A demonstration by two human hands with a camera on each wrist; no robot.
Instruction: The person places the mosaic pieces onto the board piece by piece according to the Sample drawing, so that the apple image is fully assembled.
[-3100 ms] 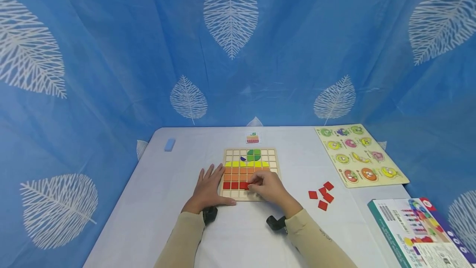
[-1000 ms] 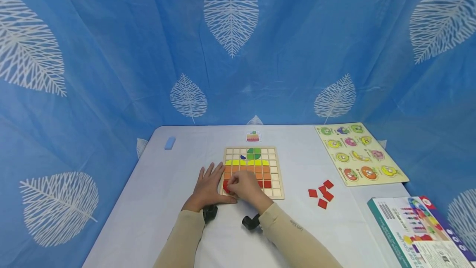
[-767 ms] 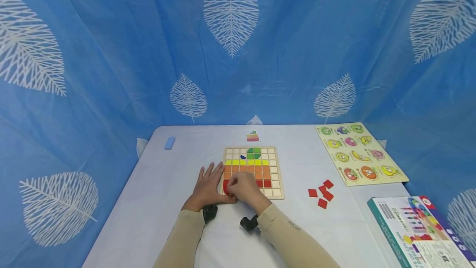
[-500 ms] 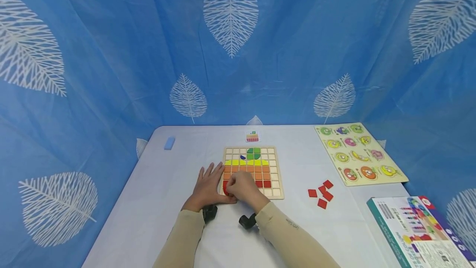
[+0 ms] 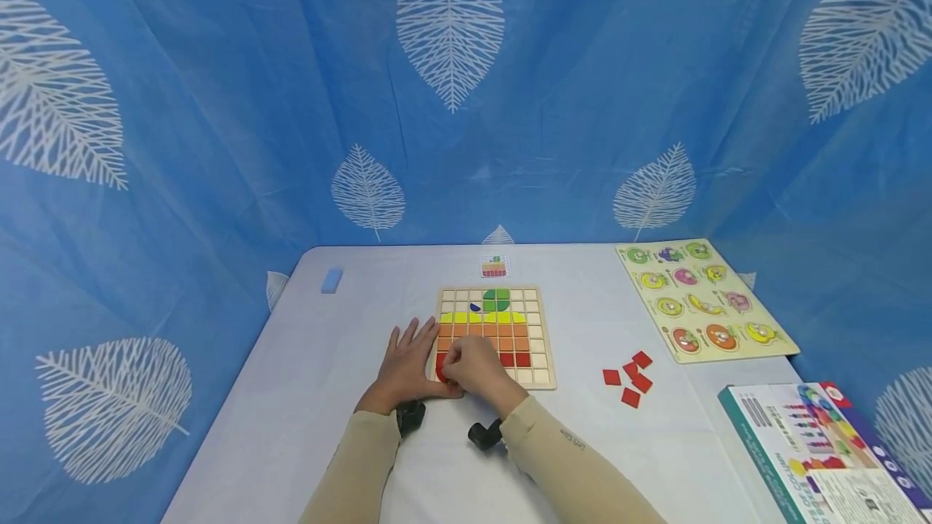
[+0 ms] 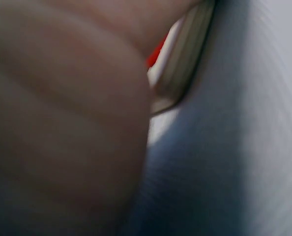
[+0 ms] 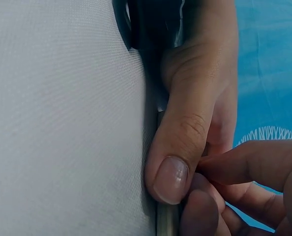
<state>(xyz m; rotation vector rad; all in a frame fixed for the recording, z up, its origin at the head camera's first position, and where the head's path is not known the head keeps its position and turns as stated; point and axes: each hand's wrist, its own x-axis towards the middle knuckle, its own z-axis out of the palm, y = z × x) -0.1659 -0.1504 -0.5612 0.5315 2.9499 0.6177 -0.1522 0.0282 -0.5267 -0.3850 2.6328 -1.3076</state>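
While left hand [image 5: 404, 366] lies flat, right hand [image 5: 472, 365] pinches red tile [image 5: 441, 365]; box [image 5: 823, 447] print unreadable.

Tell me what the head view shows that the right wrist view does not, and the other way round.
Only the head view shows the whole wooden grid board with its green, yellow, orange and red rows, the loose red tiles to its right, the fruit puzzle, the printed box, the small pattern card and the blue block.

Only the right wrist view shows, close up, the left thumb pressed along the board's edge.

Both show the left hand beside the board, the right hand with curled fingers at its near left corner, and the white tabletop.
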